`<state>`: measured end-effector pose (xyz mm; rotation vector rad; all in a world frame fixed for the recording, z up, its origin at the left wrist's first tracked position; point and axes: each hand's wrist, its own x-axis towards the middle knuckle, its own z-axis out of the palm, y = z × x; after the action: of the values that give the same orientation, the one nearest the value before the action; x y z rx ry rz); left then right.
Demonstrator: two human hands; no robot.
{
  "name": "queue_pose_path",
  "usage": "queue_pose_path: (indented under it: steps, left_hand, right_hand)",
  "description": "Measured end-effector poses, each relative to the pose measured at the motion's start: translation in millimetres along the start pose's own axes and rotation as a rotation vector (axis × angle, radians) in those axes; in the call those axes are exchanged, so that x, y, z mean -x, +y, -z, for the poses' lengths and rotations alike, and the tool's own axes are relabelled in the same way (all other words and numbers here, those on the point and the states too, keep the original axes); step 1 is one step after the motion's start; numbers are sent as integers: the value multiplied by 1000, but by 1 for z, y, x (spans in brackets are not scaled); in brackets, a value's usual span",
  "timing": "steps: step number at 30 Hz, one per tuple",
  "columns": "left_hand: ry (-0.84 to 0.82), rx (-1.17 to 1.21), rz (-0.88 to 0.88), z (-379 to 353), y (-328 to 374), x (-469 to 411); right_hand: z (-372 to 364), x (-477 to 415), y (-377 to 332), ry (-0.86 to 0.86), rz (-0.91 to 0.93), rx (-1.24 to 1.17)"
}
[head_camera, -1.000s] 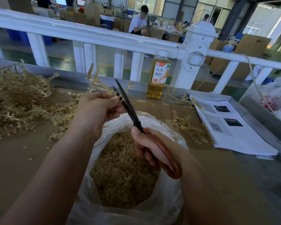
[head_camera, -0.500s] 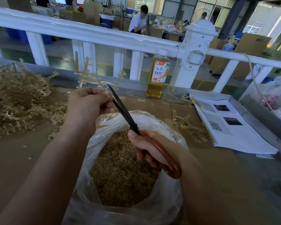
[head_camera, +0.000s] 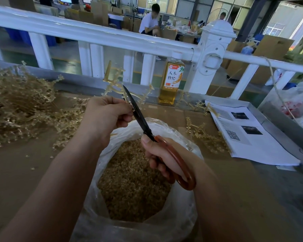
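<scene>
The left hand [head_camera: 106,116] pinches a plastic sprig [head_camera: 115,79], held up just beyond the bag [head_camera: 180,217]. The right hand [head_camera: 157,154] is curled round the scissors [head_camera: 138,112], with the blades right against those fingers. 1 careless snip could nick a fingertip or flick bits past the bag.

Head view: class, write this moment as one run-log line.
left hand: holds branched sprig | right hand: grips scissors, blades against sprig | below hands: open plastic bag of cut bits
</scene>
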<state>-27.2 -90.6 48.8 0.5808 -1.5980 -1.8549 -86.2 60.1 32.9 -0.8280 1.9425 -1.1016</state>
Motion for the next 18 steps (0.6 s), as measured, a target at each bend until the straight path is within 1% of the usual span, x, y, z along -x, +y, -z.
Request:
queue_pose_path:
  steps: [5,11,14,16,18]
  left_hand:
    - [-42,44,46,3,3,0]
    - [-35,56,54,2,1,0]
    - [-29,60,53,2,1,0]
    - [-28,61,51,2,1,-1]
    - [-27,59,50,1,1,-1]
  right_hand:
    - [-1,2,-1,-24,16,-35]
    - [-3,-2,-1,1,12,19]
    - [-3,-4,1,14,-3,3]
    - [-2,-4,0,-13,-20,-88]
    - [-2,-1,-4,-74,-61,-290]
